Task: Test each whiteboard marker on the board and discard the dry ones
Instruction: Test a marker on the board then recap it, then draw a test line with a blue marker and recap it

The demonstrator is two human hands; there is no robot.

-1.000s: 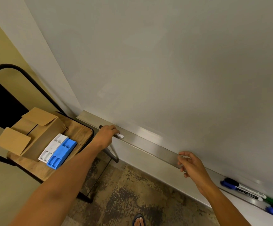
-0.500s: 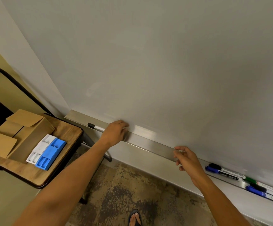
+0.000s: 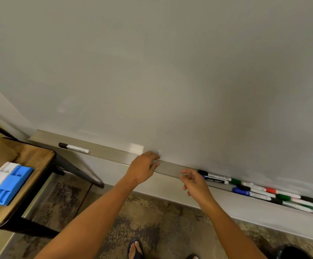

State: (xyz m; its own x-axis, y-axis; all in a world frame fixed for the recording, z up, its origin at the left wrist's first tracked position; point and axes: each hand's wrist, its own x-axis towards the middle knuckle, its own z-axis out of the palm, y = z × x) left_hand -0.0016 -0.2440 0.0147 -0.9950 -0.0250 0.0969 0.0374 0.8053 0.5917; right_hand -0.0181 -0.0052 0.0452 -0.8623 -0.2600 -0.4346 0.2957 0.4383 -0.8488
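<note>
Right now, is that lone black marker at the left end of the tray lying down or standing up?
Lying down. The black marker rests flat along the tray, black cap toward the left end, and neither hand touches it.

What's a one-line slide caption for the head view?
Both hands empty over the whiteboard tray: one marker set apart left, a cluster of markers right.

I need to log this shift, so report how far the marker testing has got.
Done: one black-capped marker lies alone at the tray's left end, though the whiteboard shows no test strokes. In hand: nothing; the left hand rests at the tray edge and the right hand reaches, empty, toward the marker cluster. Left: that whole cluster remains on the tray.
</note>
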